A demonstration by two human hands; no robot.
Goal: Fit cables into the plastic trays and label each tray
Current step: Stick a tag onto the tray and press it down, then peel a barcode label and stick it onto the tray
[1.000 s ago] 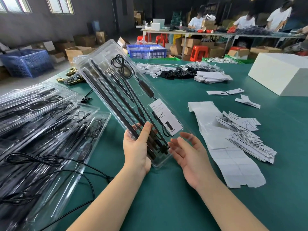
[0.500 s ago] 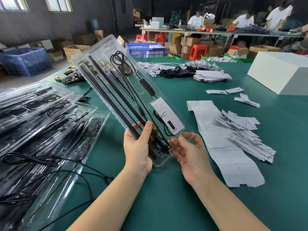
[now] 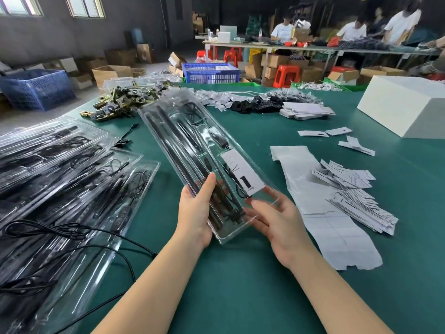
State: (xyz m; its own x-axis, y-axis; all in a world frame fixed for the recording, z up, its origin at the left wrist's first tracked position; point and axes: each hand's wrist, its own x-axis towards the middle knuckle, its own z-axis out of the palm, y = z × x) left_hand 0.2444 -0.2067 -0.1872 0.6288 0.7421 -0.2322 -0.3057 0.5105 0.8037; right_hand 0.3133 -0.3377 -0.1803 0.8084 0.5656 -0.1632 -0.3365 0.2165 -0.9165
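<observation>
Tray (image 3: 190,141): clear plastic, held tilted above green table (image 3: 240,285)
Cables (image 3: 183,150): black, inside tray
Label (image 3: 242,173): white, on tray
Left hand (image 3: 196,213): clamped on tray's near end
Right hand (image 3: 277,220): gripping near corner

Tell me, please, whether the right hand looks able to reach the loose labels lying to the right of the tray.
Probably yes. The right hand only cradles the near corner of the clear tray, which the left hand also grips. The pile of labels lies on the green table just to its right, with only flat backing paper between.
</observation>
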